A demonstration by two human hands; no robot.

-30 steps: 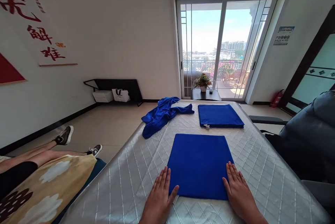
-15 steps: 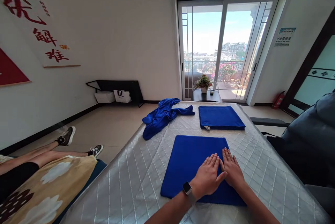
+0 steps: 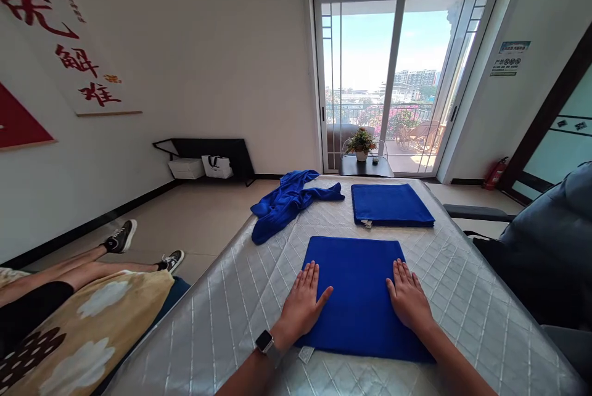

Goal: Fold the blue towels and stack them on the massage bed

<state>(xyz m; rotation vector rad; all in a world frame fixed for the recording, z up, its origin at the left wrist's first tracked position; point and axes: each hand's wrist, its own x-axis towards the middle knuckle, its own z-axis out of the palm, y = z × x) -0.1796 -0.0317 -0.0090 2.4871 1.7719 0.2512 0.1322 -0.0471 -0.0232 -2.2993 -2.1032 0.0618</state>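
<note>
A blue cloth (image 3: 356, 285), folded into a flat rectangle, lies in front of me on a silver quilted cover (image 3: 222, 316). My left hand (image 3: 301, 303) rests flat on its left edge, fingers stretched out and thumb apart. On the opposite edge lies my right hand (image 3: 409, 297), also flat with its fingers extended. A smartwatch (image 3: 265, 341) is on my left wrist. From under the cloth's near left corner a white label (image 3: 306, 354) sticks out. Farther back sit a second folded blue cloth (image 3: 391, 205) and, left of it, a crumpled blue cloth (image 3: 291, 202).
At the left, a person's legs (image 3: 92, 266) stretch out beside a patterned blanket (image 3: 106, 328). A dark padded chair (image 3: 546, 248) stands close on the right. Behind the covered surface are a small table (image 3: 365, 166) with a potted plant (image 3: 361, 144) and a sliding glass door (image 3: 393, 75).
My left hand has moved left across the folded cloth, from beside my right hand to the left edge. The right hand stays about where it was. The white label now shows.
</note>
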